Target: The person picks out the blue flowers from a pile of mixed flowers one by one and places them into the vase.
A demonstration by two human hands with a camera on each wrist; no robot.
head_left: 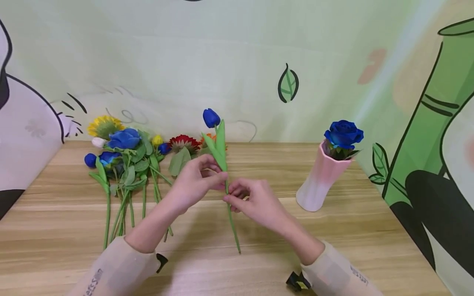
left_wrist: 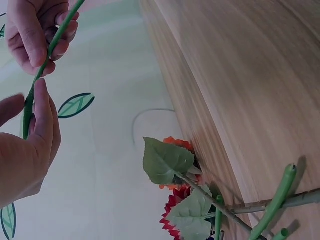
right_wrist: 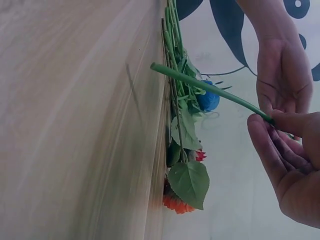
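Observation:
Between both hands, over the middle of the table, a blue artificial tulip is held with its bloom up and its green stem slanting down. My left hand pinches the stem just below the leaves. A little lower, my right hand pinches the same stem between thumb and fingers. In the right wrist view the stem's cut end sticks out past the right hand. To the right stands a pink and white vase with a blue rose in it.
Loose artificial flowers lie on the left of the table: a yellow bloom, blue blooms and several green stems. Behind the left hand are a red flower and an orange one. A printed cloth hangs behind the wooden table.

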